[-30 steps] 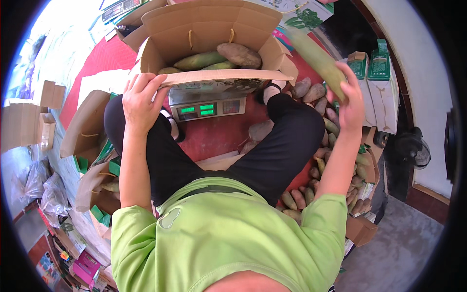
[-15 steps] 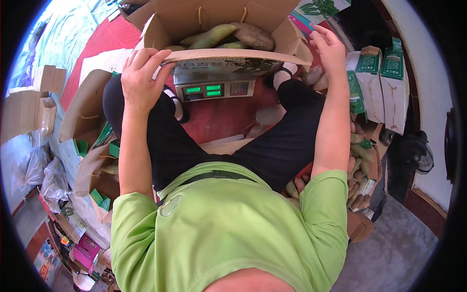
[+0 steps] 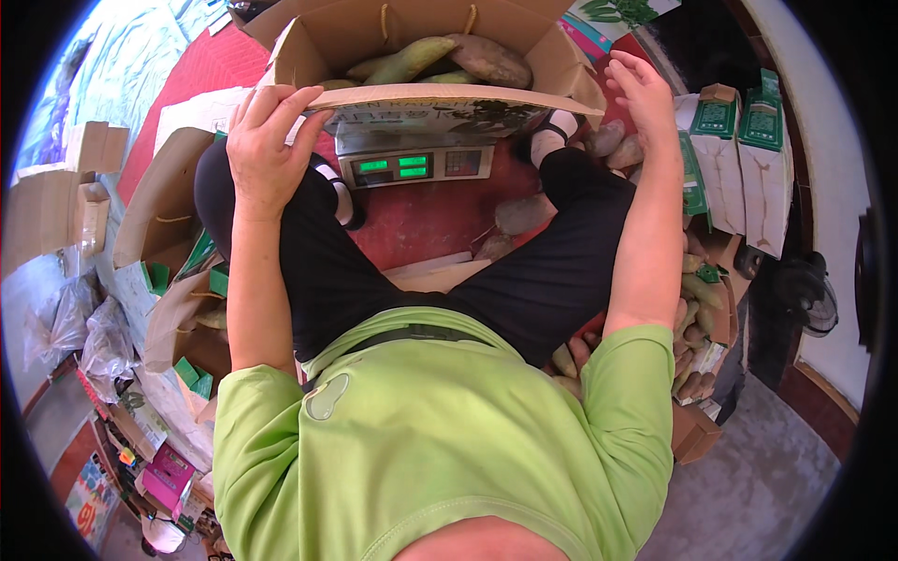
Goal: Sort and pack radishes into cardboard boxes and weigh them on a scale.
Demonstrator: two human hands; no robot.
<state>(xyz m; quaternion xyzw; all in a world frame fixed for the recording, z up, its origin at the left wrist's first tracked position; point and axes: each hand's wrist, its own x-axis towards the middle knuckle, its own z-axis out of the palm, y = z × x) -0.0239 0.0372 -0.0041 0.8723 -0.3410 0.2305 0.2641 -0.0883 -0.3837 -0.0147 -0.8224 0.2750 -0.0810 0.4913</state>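
Observation:
An open cardboard box stands on a digital scale with a lit green display, between my feet. Inside it lie several long green radishes and a larger brownish root. My left hand grips the box's near left corner, fingers over the rim and thumb along the near side. Beyond the right corner, my right hand is raised with its fingers apart and nothing in them. It looks just clear of the box flap.
Loose roots lie on the red floor by my right foot. White and green cartons stand at the right, above a box of roots. Opened cardboard boxes and clear plastic bags sit at the left. A black fan stands far right.
My right hand has shifted slightly right, away from the box's corner. The left hand keeps its hold on the rim. The view has moved a little.

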